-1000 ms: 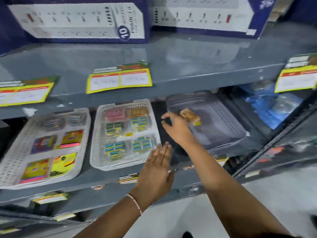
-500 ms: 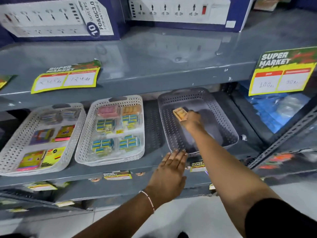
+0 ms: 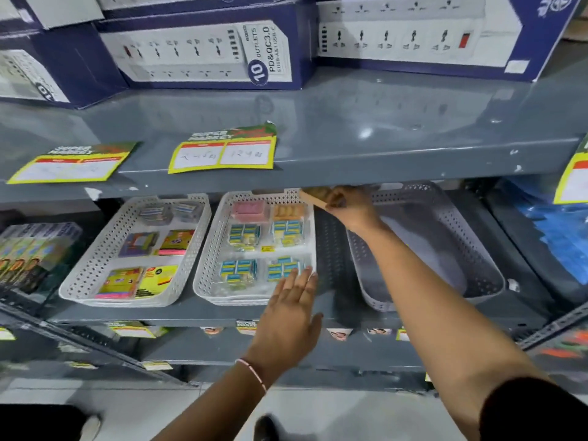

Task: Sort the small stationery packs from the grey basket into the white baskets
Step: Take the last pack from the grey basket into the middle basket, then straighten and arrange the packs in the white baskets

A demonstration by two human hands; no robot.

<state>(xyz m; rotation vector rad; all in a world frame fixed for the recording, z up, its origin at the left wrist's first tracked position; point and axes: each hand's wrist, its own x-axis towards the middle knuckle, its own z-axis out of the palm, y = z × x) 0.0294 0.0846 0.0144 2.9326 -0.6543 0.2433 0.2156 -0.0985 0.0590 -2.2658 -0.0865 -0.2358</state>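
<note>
Head cam: grey metal shelf (image 3: 350, 154) w/ yellow "SUPER MARKET" price tags (image 3: 222, 152); blue boxes (image 3: 203, 55) above read "10 OUTLETS PD&QC3.0". Right hand (image 3: 348, 206) pinches an orange pack (image 3: 313, 196) at the middle white basket (image 3: 206, 265)'s back-right corner, beside the grey basket (image 3: 471, 249). Left hand (image 3: 291, 313) flat, fingers spread, holding nothing, at that white basket's front rim.

Two white baskets (image 3: 203, 249) and one grey basket (image 3: 483, 249) sit on the shelf. The middle white basket holds six packs: one pink (image 3: 249, 210), one orange (image 3: 288, 211), four blue-and-yellow (image 3: 245, 233). The left white basket holds six packs too. One orange pack (image 3: 313, 195) is in the right hand (image 3: 348, 206).
</note>
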